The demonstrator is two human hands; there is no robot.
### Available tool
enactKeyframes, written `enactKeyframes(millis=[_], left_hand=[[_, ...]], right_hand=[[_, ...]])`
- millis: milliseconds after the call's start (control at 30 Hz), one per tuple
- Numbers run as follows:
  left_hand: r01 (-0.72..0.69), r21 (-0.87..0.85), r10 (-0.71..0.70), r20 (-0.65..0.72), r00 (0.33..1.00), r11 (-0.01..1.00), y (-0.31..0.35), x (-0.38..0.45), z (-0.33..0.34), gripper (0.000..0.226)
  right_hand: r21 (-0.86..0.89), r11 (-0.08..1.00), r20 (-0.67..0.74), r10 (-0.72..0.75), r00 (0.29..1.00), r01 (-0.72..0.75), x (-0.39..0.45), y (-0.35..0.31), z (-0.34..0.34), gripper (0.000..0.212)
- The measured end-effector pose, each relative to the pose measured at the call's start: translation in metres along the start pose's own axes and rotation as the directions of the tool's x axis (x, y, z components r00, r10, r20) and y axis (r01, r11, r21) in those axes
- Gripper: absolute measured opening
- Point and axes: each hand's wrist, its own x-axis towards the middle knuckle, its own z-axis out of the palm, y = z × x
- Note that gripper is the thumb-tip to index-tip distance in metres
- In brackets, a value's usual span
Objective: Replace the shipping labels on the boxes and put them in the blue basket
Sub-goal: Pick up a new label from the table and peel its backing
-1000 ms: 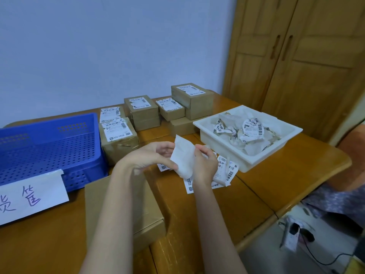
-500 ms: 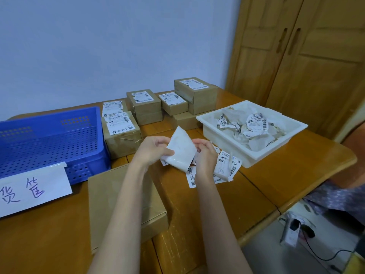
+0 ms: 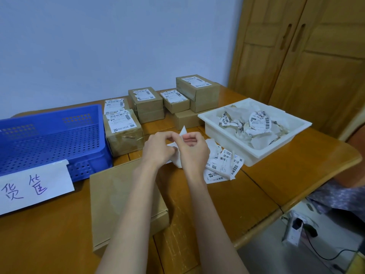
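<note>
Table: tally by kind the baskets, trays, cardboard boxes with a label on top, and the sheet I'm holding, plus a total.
Blue perforated plastic basket: 1
White rectangular plastic tray: 1
Brown cardboard boxes with a label on top: 5
White paper sheet being held: 1
Total: 8

My hands cover most of the white paper (image 3: 178,161) in my grip. The blue basket (image 3: 49,139) runs off the left edge; label print (image 3: 120,123) is unreadable.
</note>
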Motion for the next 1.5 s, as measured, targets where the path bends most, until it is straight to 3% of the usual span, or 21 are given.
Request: enactKeyframes(millis=[233, 400, 600, 900, 1033, 1233, 1500], left_hand=[[-0.019, -0.002, 0.019, 0.047, 0.999, 1.0, -0.001, -0.001, 0.001, 0.042], [-0.025, 0.038, 0.023, 0.044, 0.999, 0.999, 0.0, -0.002, 0.004, 0.04], [-0.032, 0.065, 0.029, 0.041, 0.999, 0.997, 0.003, -0.005, 0.005, 0.037], [-0.016, -0.096, 0.024, 0.086, 0.996, 0.995, 0.003, -0.005, 0.004, 0.035], [-0.017, -0.045, 0.02, 0.067, 0.998, 0.999, 0.002, -0.004, 0.006, 0.041], [-0.016, 0.026, 0.015, 0.05, 0.999, 1.0, 0.002, -0.003, 0.01, 0.039], [-0.003, -0.179, 0.027, 0.133, 0.991, 0.984, 0.002, -0.007, 0.008, 0.035]], right_hand=[[-0.043, 0.999, -0.079, 0.018, 0.997, -0.021, 0.001, 0.002, -0.006, 0.008], [-0.056, 0.997, -0.082, 0.049, 0.995, -0.054, -0.001, 0.001, -0.006, 0.016], [-0.11, 0.993, -0.098, 0.03, 0.995, -0.041, 0.0, 0.002, -0.008, 0.008], [-0.137, 0.99, -0.064, -0.047, 0.997, 0.038, 0.003, 0.008, -0.007, 0.012], [-0.124, 0.992, -0.075, -0.005, 0.997, -0.005, 0.0, 0.006, -0.007, 0.015], [-0.264, 0.964, -0.077, -0.032, 0.997, 0.011, 0.001, 0.002, -0.007, 0.014], [-0.27, 0.958, -0.044, -0.115, 0.992, 0.099, 0.005, 0.007, -0.009, 0.015]])
